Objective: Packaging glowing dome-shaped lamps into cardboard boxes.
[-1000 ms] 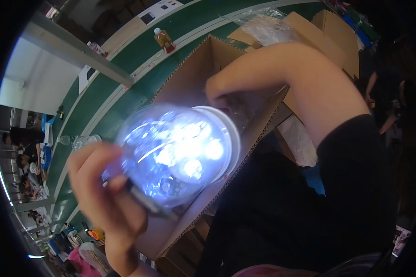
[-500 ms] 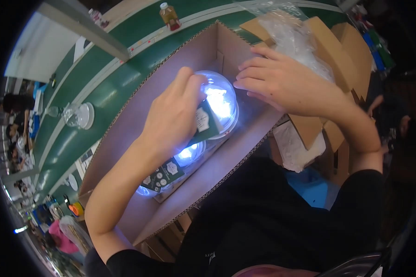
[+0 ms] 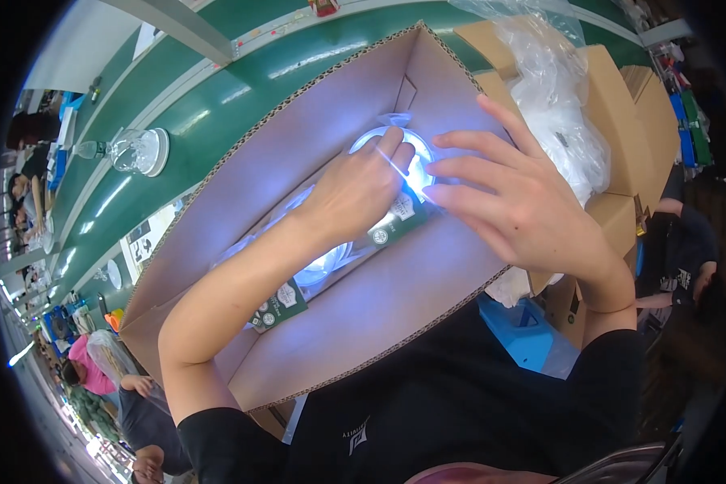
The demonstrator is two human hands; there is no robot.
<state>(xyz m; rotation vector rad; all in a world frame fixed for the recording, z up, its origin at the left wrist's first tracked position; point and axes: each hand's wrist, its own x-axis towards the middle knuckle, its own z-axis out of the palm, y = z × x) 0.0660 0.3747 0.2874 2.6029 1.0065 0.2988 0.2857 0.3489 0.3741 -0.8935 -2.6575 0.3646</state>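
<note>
A lit clear globe (image 3: 418,172) with a dark green paper tag (image 3: 395,218) sits low in the far right end of a deep cardboard box (image 3: 298,101). Curled over its top is my left hand (image 3: 359,194), fingers closed; the exact grip is partly hidden. My right hand (image 3: 512,198) is open with fingers spread, its fingertips close to the globe's right side; glare hides whether they touch. Behind my left forearm, another glowing globe (image 3: 323,266) lies in the same box, with a similar green tag (image 3: 278,306) nearer the left end.
A clear bulb-shaped piece with a white base (image 3: 141,152) stands on the green worktop (image 3: 194,113). Right of the box are clear plastic bags (image 3: 552,121) and open cardboard cartons (image 3: 613,105). A blue bin (image 3: 532,331) sits close to my body. Other people are at the left and right edges.
The globe under my left hand has gone down deeper into the box's far right end. My right hand has come lower and nearer to it, fingers spread wider. The view has shifted slightly.
</note>
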